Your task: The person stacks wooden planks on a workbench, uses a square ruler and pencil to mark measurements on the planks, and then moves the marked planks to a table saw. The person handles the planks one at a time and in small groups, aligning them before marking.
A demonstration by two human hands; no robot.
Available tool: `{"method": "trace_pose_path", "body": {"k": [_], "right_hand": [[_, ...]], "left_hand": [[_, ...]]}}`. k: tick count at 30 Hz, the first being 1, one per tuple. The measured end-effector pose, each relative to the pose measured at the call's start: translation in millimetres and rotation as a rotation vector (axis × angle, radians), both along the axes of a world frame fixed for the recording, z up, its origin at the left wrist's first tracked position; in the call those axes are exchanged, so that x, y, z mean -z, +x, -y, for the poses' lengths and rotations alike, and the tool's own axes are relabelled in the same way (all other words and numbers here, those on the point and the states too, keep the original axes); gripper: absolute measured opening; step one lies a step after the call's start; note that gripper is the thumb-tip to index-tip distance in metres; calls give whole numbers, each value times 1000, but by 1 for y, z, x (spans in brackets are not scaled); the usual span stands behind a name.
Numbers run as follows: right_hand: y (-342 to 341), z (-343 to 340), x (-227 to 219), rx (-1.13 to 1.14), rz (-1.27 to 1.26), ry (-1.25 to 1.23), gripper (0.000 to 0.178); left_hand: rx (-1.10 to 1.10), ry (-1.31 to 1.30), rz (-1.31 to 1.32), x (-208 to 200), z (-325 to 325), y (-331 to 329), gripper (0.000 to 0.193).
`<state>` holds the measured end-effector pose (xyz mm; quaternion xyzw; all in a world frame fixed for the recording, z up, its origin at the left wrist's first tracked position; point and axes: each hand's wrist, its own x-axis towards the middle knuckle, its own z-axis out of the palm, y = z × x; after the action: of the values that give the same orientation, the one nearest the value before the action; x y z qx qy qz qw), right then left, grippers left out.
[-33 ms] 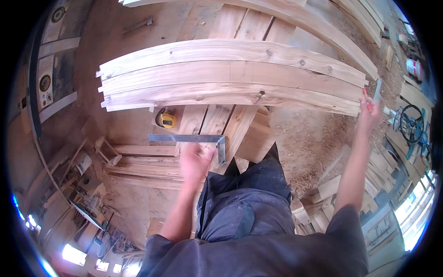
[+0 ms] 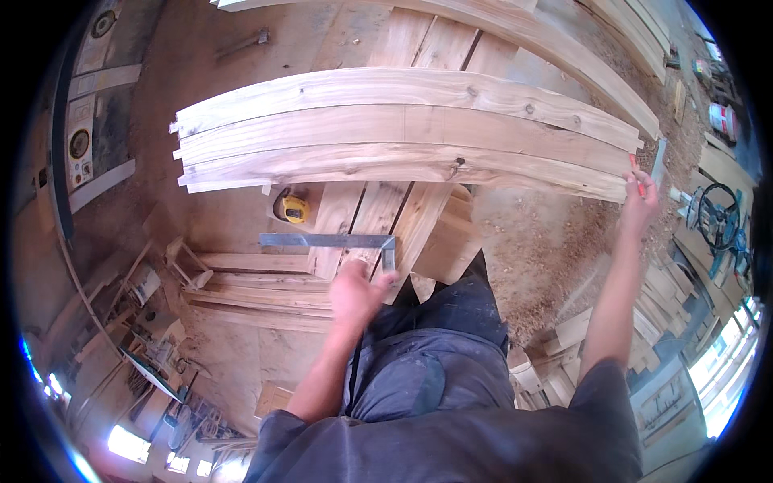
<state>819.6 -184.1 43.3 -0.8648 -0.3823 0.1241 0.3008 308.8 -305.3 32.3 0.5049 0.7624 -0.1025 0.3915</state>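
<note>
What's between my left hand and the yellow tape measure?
The long arm of the metal square and part of a plank, in the head view.

Just left of the grip of the right hand [image 2: 642, 201] and nearer the body, the brown dusty floor [image 2: 527, 258] is strewn with pale shavings, while to its right stands a red-and-white bucket [image 2: 722, 119], slightly farther out. Well apart on the grip's far left are a tall panel with round fittings [image 2: 80, 149] and, nearer the body, a small stool-like wooden frame [image 2: 188, 263]. White daylight glares through a large window [image 2: 731, 370] to the grip's near right and small windows [image 2: 129, 444] to its distant near left.
</note>
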Motion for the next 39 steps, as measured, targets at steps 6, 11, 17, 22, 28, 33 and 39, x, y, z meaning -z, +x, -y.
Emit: {"method": "trace_pose_path", "body": {"k": [6, 11, 17, 22, 28, 33, 39], "right_hand": [[-81, 47, -31, -133, 93, 58, 15], [-133, 80, -48, -98, -103, -8, 13], [-178, 105, -50, -63, -295, -62, 14], [-203, 114, -40, -147, -384, -88, 14], [-221, 116, -37, -94, -467, -106, 15], [-232, 113, -35, -59, -575, -32, 15], [-238, 109, -31, -74, -620, -10, 15]], "left_hand": [[167, 48, 33, 22, 19, 14, 49], [82, 133, 159, 15, 33, -8, 39], [-310, 94, 398, -47, 65, -78, 23], [-970, 268, 876, -132, 56, -88, 13], [-149, 647, 413, -125, 24, -79, 20], [436, 834, 288, -46, -63, -71, 32], [691, 660, 219, -1, -115, -47, 29]]}}
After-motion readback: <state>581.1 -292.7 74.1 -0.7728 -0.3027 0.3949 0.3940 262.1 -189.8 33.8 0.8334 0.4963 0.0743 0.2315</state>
